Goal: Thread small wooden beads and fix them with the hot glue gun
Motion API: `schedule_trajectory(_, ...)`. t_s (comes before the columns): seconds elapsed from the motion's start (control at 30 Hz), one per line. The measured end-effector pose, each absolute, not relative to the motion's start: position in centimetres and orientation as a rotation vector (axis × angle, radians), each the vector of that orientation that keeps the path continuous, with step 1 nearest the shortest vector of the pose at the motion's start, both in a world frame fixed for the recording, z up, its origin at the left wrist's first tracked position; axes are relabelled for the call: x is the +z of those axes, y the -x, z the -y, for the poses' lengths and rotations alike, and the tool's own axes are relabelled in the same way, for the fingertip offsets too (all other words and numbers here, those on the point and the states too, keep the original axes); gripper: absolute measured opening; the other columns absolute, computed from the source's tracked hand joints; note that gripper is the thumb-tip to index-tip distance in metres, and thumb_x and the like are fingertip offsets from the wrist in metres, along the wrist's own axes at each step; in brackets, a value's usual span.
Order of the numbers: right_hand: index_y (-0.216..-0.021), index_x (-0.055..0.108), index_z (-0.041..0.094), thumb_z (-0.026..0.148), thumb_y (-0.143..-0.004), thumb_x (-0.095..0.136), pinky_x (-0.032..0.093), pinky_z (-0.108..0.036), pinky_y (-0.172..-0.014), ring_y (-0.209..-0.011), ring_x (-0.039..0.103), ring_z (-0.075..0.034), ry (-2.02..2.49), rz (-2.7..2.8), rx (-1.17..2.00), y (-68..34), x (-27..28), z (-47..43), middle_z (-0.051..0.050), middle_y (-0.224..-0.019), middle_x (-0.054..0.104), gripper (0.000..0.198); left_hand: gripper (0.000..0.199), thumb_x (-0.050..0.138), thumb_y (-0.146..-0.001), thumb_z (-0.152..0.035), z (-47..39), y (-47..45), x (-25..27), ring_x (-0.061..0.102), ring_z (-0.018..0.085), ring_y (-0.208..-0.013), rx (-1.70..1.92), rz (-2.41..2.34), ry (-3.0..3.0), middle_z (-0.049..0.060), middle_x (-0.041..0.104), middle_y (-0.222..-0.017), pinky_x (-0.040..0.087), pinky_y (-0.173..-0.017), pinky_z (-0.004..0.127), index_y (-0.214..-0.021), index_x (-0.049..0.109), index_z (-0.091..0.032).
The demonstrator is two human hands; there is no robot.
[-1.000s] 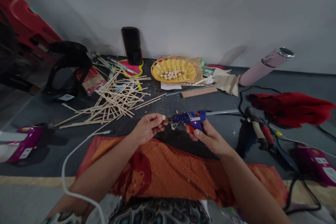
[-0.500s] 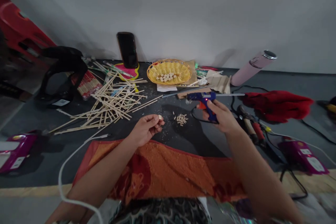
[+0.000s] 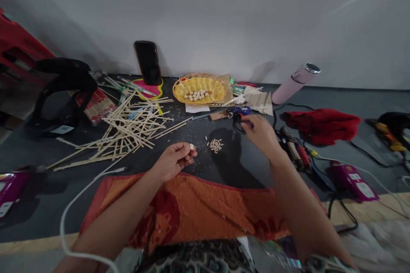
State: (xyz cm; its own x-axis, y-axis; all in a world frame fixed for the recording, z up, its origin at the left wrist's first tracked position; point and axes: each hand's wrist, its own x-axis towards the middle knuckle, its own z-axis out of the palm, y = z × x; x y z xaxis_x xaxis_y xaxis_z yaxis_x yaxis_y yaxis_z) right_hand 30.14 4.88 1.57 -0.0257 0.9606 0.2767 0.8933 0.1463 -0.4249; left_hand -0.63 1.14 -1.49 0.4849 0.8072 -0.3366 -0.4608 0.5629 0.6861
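Note:
Between the thumb and fingers of my left hand (image 3: 174, 160) is a small cluster of short wooden stick pieces (image 3: 191, 147). My right hand (image 3: 261, 134) is closed around the handle end of a blue glue gun (image 3: 241, 111), whose nozzle end is low by a piece of cardboard (image 3: 218, 115). Its handle is mostly hidden by my fingers. A little pile of cut stick pieces (image 3: 215, 145) lies on the dark table between my hands. Farther back, a yellow wicker basket (image 3: 200, 77) holds several small pale clusters.
Long wooden sticks (image 3: 128, 130) are heaped at the left, near a propped phone (image 3: 147, 63). At the right are a pink flask (image 3: 293, 85), a red cloth (image 3: 322, 124), pliers (image 3: 296, 151) and a purple power box (image 3: 354, 181). An orange towel (image 3: 205, 209) covers the front edge.
My right hand has lowered the glue gun toward the cardboard, and the hand has turned palm down. My left hand still pinches the wooden cluster. The view has shifted slightly.

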Motion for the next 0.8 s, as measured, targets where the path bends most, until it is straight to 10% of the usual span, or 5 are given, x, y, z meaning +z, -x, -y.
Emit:
schedule_trajectory(0.3, -0.090, 0.061, 0.020, 0.012, -0.082, 0.055, 0.043, -0.026, -0.073, -0.082, 0.057, -0.015, 1.517, 2.208, 0.575, -24.6, -0.4, -0.2, -0.004, -0.091, 0.060, 0.014, 0.016, 0.066, -0.078, -0.025, -1.0, 0.6, -1.5, 0.047, 0.005, -0.057, 0.798, -0.667, -0.609, 0.007, 0.063, -0.075, 0.043, -0.059, 0.020, -0.081, 0.066, -0.009)
schedule_trajectory(0.8, -0.089, 0.061, 0.019, 0.019, -0.086, 0.052, 0.043, -0.025, -0.075, -0.083, 0.057, -0.015, 1.573, 2.314, 0.352, -24.5, -1.7, -0.4, -0.005, -0.091, 0.059, 0.009, 0.016, 0.065, -0.080, -0.025, -0.9, 0.5, -1.7, 0.050, 0.006, -0.058, 0.758, -0.668, -0.631, 0.007, 0.064, -0.076, 0.043, -0.061, 0.020, -0.081, 0.065, -0.009)
